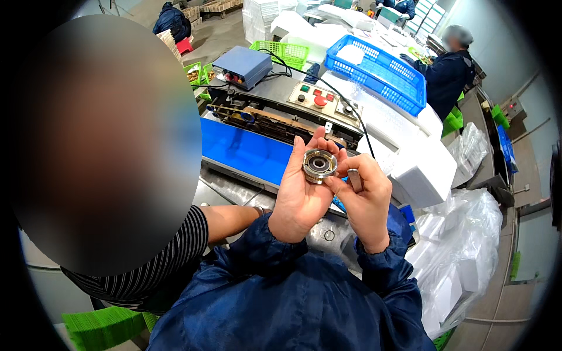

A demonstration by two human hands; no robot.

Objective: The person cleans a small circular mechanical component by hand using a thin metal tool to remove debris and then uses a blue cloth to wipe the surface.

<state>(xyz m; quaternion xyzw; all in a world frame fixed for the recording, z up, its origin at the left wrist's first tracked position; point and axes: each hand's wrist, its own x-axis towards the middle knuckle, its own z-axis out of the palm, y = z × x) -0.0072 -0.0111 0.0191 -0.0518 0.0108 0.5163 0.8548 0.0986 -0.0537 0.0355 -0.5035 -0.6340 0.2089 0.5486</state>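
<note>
A round metal part [313, 177], with concentric rings and a dark centre like a bearing, lies face up at the fingers of my left hand [298, 202]. That hand is palm up, with its thumb and fingers about the part. From the right, the thumb and forefinger of my right hand [374, 196] close on the part's edge. A short flat metal piece [355, 180] sticks out of the curled right fingers; its other end is hidden. Below my hands, a thin ring [329, 236] lies on the metal surface [319, 240].
Ahead stands a machine with a blue belt [249, 149], a control panel with a red button [320, 102] and a grey-blue box [242, 66]. A blue crate [377, 73] and white foam blocks [424, 169] are beyond. A person in a striped shirt [170, 251] is close on the left; others work farther off.
</note>
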